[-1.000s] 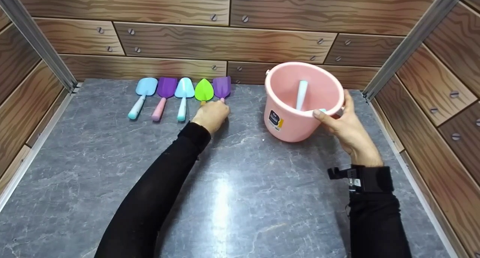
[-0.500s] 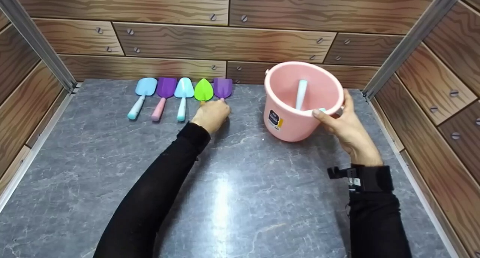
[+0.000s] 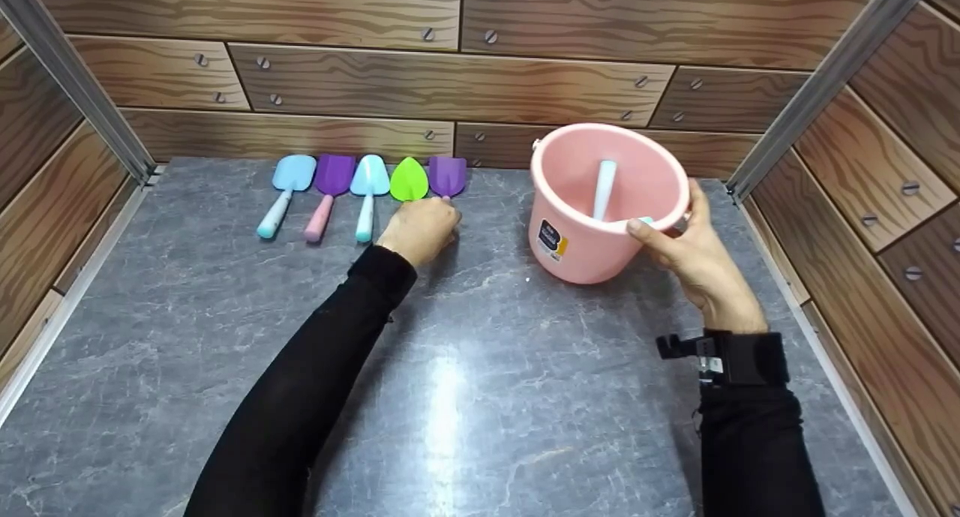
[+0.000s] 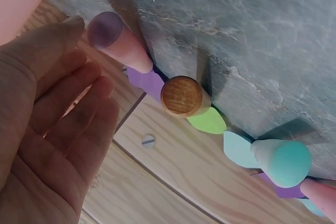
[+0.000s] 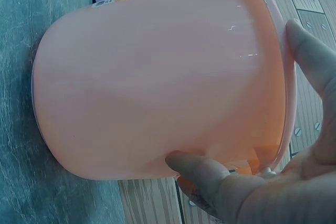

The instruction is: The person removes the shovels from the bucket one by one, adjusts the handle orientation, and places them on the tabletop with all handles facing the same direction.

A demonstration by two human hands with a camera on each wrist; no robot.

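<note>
My left hand (image 3: 421,230) is over the handles of the purple shovel (image 3: 448,175) and the green shovel (image 3: 409,178). In the left wrist view its fingers (image 4: 79,108) are loosely bent beside the pink handle (image 4: 123,48) of the purple shovel, with nothing between them and the thumb. The green shovel's wooden handle end (image 4: 181,96) stands nearby. My right hand (image 3: 697,258) grips the pink bucket (image 3: 577,254) at its right rim, thumb on the rim and fingers outside. A pale blue handle (image 3: 604,190) leans inside the bucket; its lower end is hidden.
Left of the green shovel lie a light blue shovel (image 3: 370,175), a dark purple one (image 3: 334,175) with a pink handle, and another light blue one (image 3: 294,173). Wood-patterned walls (image 3: 360,82) enclose the grey marbled surface (image 3: 525,397).
The left hand has shifted slightly back and left, covering more of the green shovel's handle. The purple shovel has slid slightly right. The right hand and the bucket stay put.
</note>
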